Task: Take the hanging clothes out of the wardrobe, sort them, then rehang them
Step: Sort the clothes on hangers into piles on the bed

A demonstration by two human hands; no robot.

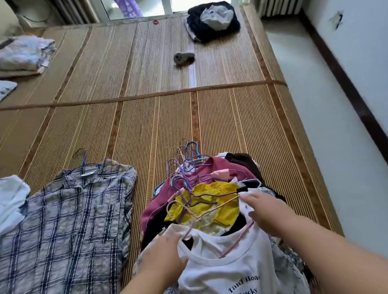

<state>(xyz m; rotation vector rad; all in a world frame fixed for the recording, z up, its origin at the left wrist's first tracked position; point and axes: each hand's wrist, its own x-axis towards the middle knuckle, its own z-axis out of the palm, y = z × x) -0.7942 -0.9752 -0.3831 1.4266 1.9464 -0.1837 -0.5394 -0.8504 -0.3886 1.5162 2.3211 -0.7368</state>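
Woven straw mat (220,110), striped brown and tan, covering the bed; it carries every item below.

Plaid shirt (64,229), blue and white check, laid flat at the left on its hanger and well apart from the heap. A pale tag sits in its collar, too small to read.

Heap of clothes (201,199), maroon, yellow, dark and floral pieces, all out of the wardrobe and lying near the bed's front edge. Their wire hangers (190,161) are bunched together, with the hooks crossing at the far side.

White T-shirt (227,276), topmost on the heap and nearest the person, with a pink hanger (237,241) through its neck.

Left hand (164,251): fingers curled round the T-shirt's left shoulder, gripping cloth there.

Right hand (265,208): fingers reaching forward, the thumb under them, pinching the T-shirt's right shoulder tip.

Step in hand, as judged: sorting, taking the T-shirt off the heap. Handling advice:
- Lift both shoulders evenly so the hanger stays seated.
- Raise the hook clear before drawing the shirt back, since the tan hanger just beyond could catch.
- Lay it flat with like items, hook pointing the same way as the plaid shirt's, for easy rehanging.

Writing: dark print on the T-shirt chest (246,286), two lines. The lower reads "Lucky". The upper ends in what looks like "Home", and its first word is illegible. No brand visible.
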